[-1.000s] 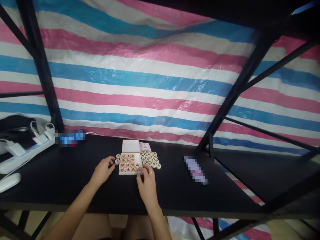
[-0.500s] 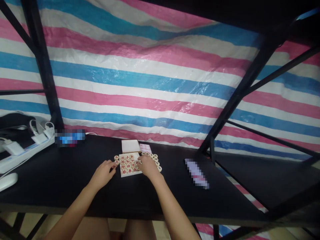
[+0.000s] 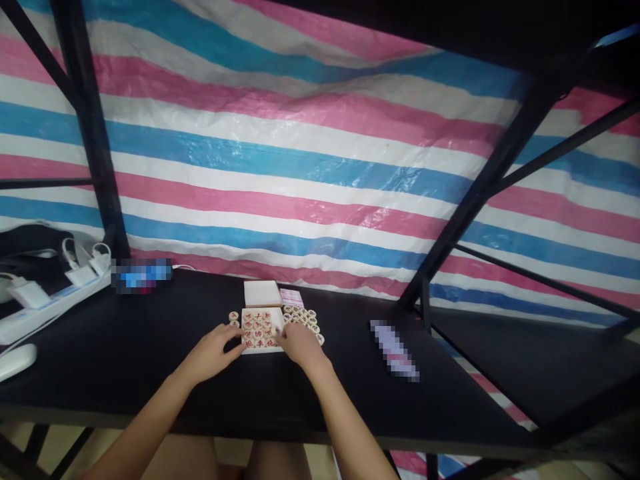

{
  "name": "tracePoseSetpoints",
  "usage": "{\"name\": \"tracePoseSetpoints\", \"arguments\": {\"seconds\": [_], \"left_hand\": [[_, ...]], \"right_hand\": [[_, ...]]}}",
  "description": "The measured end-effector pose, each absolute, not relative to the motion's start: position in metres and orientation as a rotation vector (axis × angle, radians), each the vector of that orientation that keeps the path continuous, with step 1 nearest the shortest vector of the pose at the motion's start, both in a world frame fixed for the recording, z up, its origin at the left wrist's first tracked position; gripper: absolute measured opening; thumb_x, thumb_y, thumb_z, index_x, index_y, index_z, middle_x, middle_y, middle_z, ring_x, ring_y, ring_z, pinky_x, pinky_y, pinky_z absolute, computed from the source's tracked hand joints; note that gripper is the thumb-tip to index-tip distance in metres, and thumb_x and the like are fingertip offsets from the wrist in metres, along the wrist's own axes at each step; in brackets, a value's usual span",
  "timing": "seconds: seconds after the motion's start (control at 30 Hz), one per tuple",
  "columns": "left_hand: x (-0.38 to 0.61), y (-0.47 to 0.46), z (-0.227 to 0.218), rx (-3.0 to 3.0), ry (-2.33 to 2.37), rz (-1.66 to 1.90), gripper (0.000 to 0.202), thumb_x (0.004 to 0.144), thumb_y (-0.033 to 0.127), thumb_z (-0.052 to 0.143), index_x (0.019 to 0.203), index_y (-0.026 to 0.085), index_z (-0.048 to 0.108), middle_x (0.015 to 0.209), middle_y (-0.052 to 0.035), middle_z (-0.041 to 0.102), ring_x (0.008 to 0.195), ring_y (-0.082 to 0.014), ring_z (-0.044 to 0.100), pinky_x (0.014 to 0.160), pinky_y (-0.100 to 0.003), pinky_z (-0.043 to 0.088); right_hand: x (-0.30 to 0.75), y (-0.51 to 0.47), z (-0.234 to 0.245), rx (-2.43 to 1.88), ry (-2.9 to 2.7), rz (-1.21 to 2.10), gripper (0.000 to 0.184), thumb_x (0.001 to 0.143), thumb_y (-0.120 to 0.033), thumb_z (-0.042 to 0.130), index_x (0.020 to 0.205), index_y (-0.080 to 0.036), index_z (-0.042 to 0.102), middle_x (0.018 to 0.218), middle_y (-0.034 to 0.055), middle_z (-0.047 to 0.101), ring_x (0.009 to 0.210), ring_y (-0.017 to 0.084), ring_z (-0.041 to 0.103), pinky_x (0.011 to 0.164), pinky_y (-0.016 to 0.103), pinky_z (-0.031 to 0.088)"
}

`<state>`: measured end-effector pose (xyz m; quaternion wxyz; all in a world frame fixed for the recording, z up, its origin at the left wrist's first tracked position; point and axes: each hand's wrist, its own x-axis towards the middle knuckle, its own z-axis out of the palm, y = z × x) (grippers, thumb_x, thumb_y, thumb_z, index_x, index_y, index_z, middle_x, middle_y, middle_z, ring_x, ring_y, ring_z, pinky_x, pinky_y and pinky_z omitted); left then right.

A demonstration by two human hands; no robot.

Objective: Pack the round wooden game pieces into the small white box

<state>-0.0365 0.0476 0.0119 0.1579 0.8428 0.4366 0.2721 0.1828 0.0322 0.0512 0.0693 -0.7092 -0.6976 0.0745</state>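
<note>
The left hand (image 3: 213, 352) is spreading thumb and fingers apart at the left edge of the box (image 3: 277, 316); the right hand (image 3: 303, 343) is reaching over its right side, its grip impossible to tell. Low centre of the frame, the nearly square box is lying flat, its longer axis unclear, holding red-lettered discs (image 3: 258, 333) facing up. The lid (image 3: 263, 293) is lying just above. Black-lettered discs (image 3: 301, 313) are partly hiding behind the right hand.
</note>
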Motion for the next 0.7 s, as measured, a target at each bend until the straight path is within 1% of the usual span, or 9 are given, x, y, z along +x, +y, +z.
{"name": "tracePoseSetpoints", "arguments": {"seconds": [0.03, 0.17, 0.3, 0.37, 0.43, 0.5, 0.57, 0.63, 0.7], "left_hand": [[-0.036, 0.047, 0.012, 2.416, 1.252, 0.773, 0.032, 0.085, 0.041, 0.051, 0.108, 0.025, 0.065, 0.107, -0.0061, 0.067, 0.094, -0.0228, 0.061, 0.086, -0.035, 0.046], [-0.036, 0.047, 0.011, 2.395, 1.261, 0.767, 0.033, 0.084, 0.040, 0.052, 0.109, 0.024, 0.065, 0.107, -0.0072, 0.067, 0.095, -0.0235, 0.060, 0.089, -0.036, 0.045], [-0.036, 0.048, 0.011, 2.368, 1.244, 0.788, 0.032, 0.083, 0.040, 0.054, 0.108, 0.024, 0.066, 0.105, -0.0071, 0.067, 0.094, -0.0230, 0.060, 0.088, -0.035, 0.045], [-0.035, 0.048, 0.014, 2.342, 1.234, 0.806, 0.031, 0.082, 0.040, 0.055, 0.106, 0.023, 0.066, 0.100, -0.0065, 0.067, 0.090, -0.0224, 0.060, 0.086, -0.034, 0.046], [-0.033, 0.046, 0.018, 2.273, 1.214, 0.861, 0.030, 0.084, 0.040, 0.051, 0.103, 0.023, 0.067, 0.094, -0.0052, 0.067, 0.088, -0.0213, 0.060, 0.085, -0.032, 0.045], [-0.030, 0.040, 0.022, 2.159, 1.197, 0.947, 0.031, 0.088, 0.040, 0.044, 0.097, 0.021, 0.067, 0.092, -0.0039, 0.068, 0.088, -0.0203, 0.061, 0.085, -0.030, 0.045], [-0.025, 0.031, 0.024, 2.036, 1.192, 0.992, 0.035, 0.090, 0.041, 0.040, 0.089, 0.019, 0.068, 0.089, -0.0031, 0.069, 0.085, -0.0198, 0.061, 0.080, -0.028, 0.046], [-0.019, 0.019, 0.023, 1.951, 1.164, 0.946, 0.036, 0.090, 0.041, 0.039, 0.083, 0.018, 0.067, 0.080, -0.0020, 0.069, 0.076, -0.0187, 0.061, 0.072, -0.026, 0.047], [-0.014, 0.008, 0.021, 1.921, 1.107, 0.893, 0.030, 0.087, 0.039, 0.045, 0.086, 0.018, 0.066, 0.079, -0.0013, 0.069, 0.074, -0.0179, 0.062, 0.070, -0.025, 0.047]], "right_hand": [[0.183, 0.033, 0.051, -2.128, -2.094, 0.212, 0.030, 0.086, -0.031, 0.048, 0.089, -0.011, 0.070, 0.090, 0.0178, 0.068, 0.084, 0.027, 0.065, 0.069, 0.032, 0.045], [0.182, 0.040, 0.049, -2.033, -2.111, 0.137, 0.027, 0.082, -0.029, 0.055, 0.100, -0.013, 0.067, 0.102, 0.0157, 0.065, 0.093, 0.025, 0.062, 0.073, 0.030, 0.044], [0.181, 0.045, 0.047, -1.942, -2.146, 0.075, 0.020, 0.080, -0.025, 0.057, 0.088, -0.013, 0.071, 0.096, 0.0148, 0.065, 0.094, 0.025, 0.061, 0.075, 0.030, 0.044], [0.180, 0.042, 0.048, -1.919, -2.142, 0.029, 0.020, 0.082, -0.023, 0.054, 0.086, -0.012, 0.071, 0.095, 0.0155, 0.065, 0.094, 0.025, 0.060, 0.078, 0.031, 0.044], [0.176, 0.032, 0.048, -1.867, -2.125, -0.022, 0.022, 0.085, -0.022, 0.050, 0.091, -0.013, 0.070, 0.094, 0.0147, 0.065, 0.094, 0.025, 0.059, 0.080, 0.033, 0.044], [0.170, 0.015, 0.043, -1.736, -2.087, -0.034, 0.025, 0.088, -0.022, 0.047, 0.101, -0.016, 0.068, 0.092, 0.0118, 0.065, 0.091, 0.024, 0.059, 0.081, 0.033, 0.044], [0.164, -0.004, 0.033, -1.546, -2.025, 0.063, 0.028, 0.090, -0.022, 0.046, 0.113, -0.021, 0.063, 0.091, 0.0088, 0.066, 0.087, 0.022, 0.061, 0.079, 0.031, 0.046], [0.158, -0.020, 0.019, -1.395, -1.960, 0.222, 0.030, 0.091, -0.020, 0.045, 0.116, -0.022, 0.062, 0.096, 0.0079, 0.067, 0.089, 0.021, 0.061, 0.081, 0.030, 0.047], [0.156, -0.030, 0.008, -1.305, -1.881, 0.361, 0.030, 0.090, -0.019, 0.046, 0.115, -0.023, 0.062, 0.099, 0.0069, 0.068, 0.092, 0.020, 0.062, 0.083, 0.030, 0.047]]}}
